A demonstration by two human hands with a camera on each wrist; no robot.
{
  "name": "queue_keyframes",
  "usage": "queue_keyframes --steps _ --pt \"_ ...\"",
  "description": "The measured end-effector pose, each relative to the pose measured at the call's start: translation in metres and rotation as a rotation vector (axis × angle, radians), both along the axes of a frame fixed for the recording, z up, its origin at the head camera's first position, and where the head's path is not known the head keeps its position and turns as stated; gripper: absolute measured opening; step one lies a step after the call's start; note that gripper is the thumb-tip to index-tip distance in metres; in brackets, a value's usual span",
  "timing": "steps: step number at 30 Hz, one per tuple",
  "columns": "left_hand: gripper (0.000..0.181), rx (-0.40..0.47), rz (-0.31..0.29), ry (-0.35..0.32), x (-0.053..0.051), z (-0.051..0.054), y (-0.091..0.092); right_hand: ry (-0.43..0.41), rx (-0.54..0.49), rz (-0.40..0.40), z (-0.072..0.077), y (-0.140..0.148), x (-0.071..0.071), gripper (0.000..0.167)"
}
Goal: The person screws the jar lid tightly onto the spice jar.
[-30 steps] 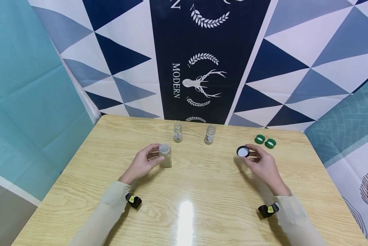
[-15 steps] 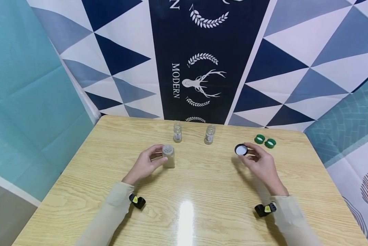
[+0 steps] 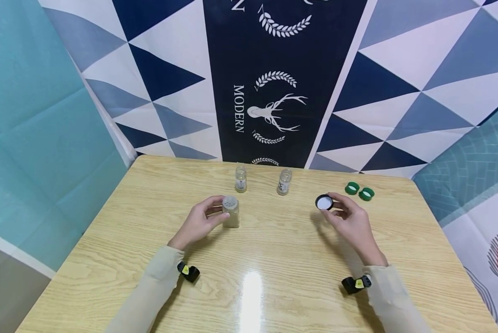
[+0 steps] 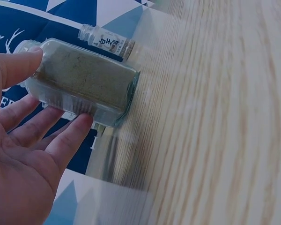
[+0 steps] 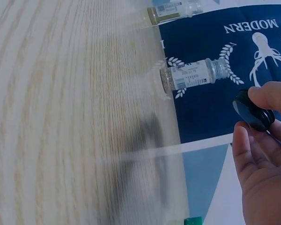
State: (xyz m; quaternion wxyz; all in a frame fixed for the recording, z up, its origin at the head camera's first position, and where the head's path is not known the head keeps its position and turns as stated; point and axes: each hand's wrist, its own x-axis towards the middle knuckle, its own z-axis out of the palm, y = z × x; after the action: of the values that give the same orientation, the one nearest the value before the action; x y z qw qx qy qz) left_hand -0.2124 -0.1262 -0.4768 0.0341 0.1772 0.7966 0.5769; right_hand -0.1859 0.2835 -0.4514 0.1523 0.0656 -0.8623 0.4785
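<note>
My left hand (image 3: 200, 219) grips a clear glass shaker jar (image 3: 231, 212) between thumb and fingers. The jar stands upright, has a perforated top, and contains greyish-brown powder, which shows through the glass in the left wrist view. Whether its base touches the table cannot be told. To the right, my right hand (image 3: 350, 222) pinches a round black cap (image 3: 324, 202) above the table, its white inner side facing the head camera. In the right wrist view the cap (image 5: 253, 112) is seen edge-on between thumb and fingertips. Jar and cap are well apart.
Two small uncapped glass bottles (image 3: 241, 180) (image 3: 284, 182) with labels stand near the back of the wooden table (image 3: 298, 259). Two green caps (image 3: 352, 188) (image 3: 366, 194) lie at the back right. A patterned cloth (image 3: 169, 92) hangs behind the table.
My left hand has moved slightly to the right with the shaker jar. My right hand has shifted slightly left with the black cap, so the two are closer together.
</note>
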Motion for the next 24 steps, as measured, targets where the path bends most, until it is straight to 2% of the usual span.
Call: queue_keyframes --steps 10,19,24 --pt "0.049 -0.013 -0.007 -0.011 0.001 0.002 0.003 0.004 0.009 -0.003 -0.003 -0.002 0.001 0.046" --pt "0.049 -0.015 -0.021 -0.013 0.001 0.004 0.006 0.02 -0.056 0.025 -0.006 -0.007 -0.001 0.045" --pt "0.05 -0.011 -0.024 -0.027 0.001 0.004 0.006 0.023 -0.054 0.033 -0.006 -0.01 -0.001 0.045"
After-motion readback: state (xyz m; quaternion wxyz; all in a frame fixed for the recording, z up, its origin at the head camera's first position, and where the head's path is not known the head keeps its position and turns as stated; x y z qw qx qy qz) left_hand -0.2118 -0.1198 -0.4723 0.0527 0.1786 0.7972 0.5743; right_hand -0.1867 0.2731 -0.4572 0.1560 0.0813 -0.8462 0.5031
